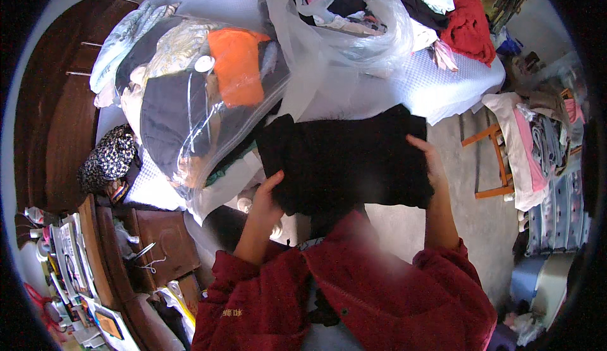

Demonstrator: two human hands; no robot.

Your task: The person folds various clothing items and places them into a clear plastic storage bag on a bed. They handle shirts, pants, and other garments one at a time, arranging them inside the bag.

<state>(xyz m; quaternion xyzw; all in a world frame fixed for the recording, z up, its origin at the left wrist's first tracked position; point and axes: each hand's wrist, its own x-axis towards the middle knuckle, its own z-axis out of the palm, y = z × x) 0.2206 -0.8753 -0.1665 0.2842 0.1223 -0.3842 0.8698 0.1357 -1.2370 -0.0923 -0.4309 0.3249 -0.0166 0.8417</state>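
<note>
Between my two hands hangs a folded black garment [348, 161], stretched wide in front of my chest. My left hand [270, 194] grips its left side, with the thumb on the front and the other fingers hidden behind the cloth. At the right edge my right hand [427, 158] closes on it, also with fingers partly out of sight. What kind of garment it is does not show. Just beyond it on the bed lies a clear plastic storage bag [208, 123] with dark clothes and an orange cloth [237, 66]. A second clear bag [284, 35], opened at the top, holds mixed clothes.
A red garment [469, 25] and other clothes lie at the bed's far right. A patterned dark cloth [109, 155] rests by the wooden headboard [54, 111]. On the right, a wooden stool [496, 161] stands beside piled clothes [544, 139]. A wooden cabinet [161, 243] is at left.
</note>
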